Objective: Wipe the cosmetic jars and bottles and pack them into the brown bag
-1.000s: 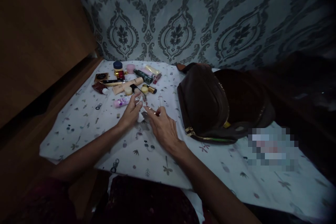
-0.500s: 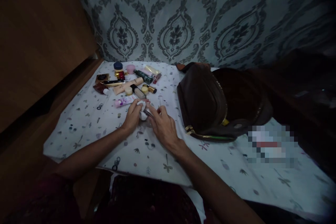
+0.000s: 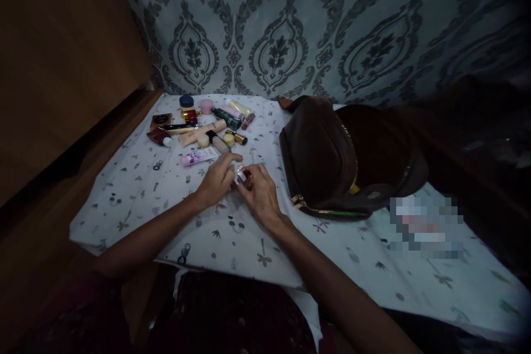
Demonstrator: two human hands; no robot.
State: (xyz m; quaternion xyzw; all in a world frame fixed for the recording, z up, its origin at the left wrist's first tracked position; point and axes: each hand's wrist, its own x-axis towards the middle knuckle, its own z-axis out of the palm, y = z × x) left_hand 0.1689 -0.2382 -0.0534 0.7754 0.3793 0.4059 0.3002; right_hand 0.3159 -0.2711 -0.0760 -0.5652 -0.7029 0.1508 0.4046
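Head view, and there it was: both my hands met low over the white cloth printed with small flowers (image 3: 136,188). Pinched between them was a small pale shiny cosmetic piece (image 3: 241,175), too little and too dim for me to say exactly what. My left hand (image 3: 216,181) was curled closed on its left end, fingers folded over the top and knuckles up. My right hand (image 3: 260,194) gripped the other end with bent fingertips, palm down, wrist low near the cloth. The piece sat just in front of the pink squeeze tube (image 3: 199,156), with the huddle of tubes, pots and compacts (image 3: 203,121) farther back toward the grey damask wallpaper (image 3: 282,50). The brown leather handbag with a gold zip (image 3: 327,160) lay open-mouthed just to my right. A thing that small, I judged, wanted a light grip close to its ends and forearms braced on the table edge. That would let the fingers do the work without it skittering off. Both forearms angled inward in a narrow V, elbows out of frame.
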